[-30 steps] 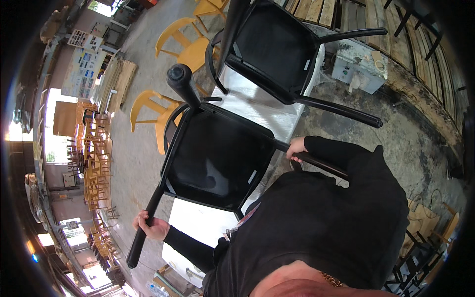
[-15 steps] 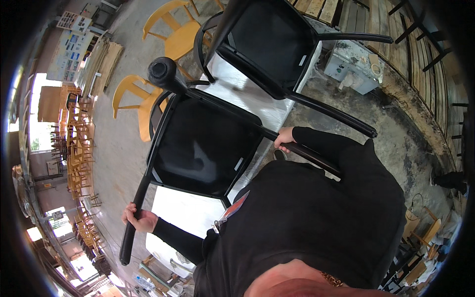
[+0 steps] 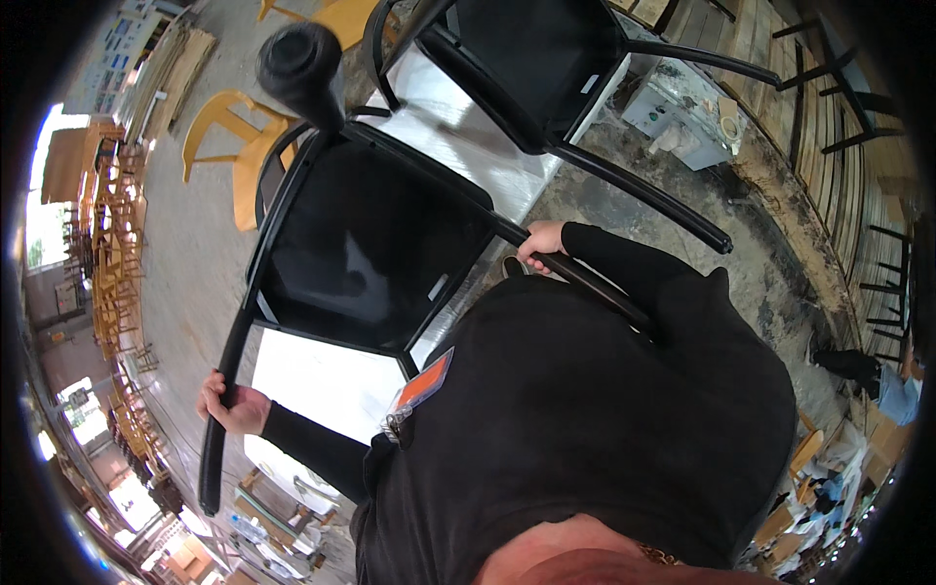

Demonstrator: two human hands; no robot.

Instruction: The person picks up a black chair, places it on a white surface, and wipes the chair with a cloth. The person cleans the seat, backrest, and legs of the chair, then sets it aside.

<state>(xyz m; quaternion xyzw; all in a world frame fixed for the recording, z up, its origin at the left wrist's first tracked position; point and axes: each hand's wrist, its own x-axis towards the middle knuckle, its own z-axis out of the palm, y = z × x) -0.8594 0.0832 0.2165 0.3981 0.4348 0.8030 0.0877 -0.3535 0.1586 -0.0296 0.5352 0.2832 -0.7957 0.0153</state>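
Note:
A black chair (image 3: 366, 234) lies turned over in front of me, the underside of its seat facing up and its legs pointing outward. My left hand (image 3: 234, 403) is closed around one leg, not far from its end. Around another leg, close to my body, my right hand (image 3: 543, 246) is wrapped. A third leg (image 3: 307, 73) rises toward the camera at the far left corner of the seat. Beneath the chair is a table with a white, shiny covering (image 3: 317, 380). A second overturned black chair (image 3: 531, 68) rests on it farther off, touched by neither hand.
Yellow wooden chairs (image 3: 234, 146) stand on the concrete floor beyond the table. A grey box (image 3: 682, 112) sits at the far right, beside stacked planks (image 3: 814, 185). Rows of chairs (image 3: 117, 234) line the left side. Part of another person (image 3: 858, 370) shows at the right edge.
The whole scene has shifted left and slightly up in the picture, the chair and both hands with it. Both hands keep their hold on the legs.

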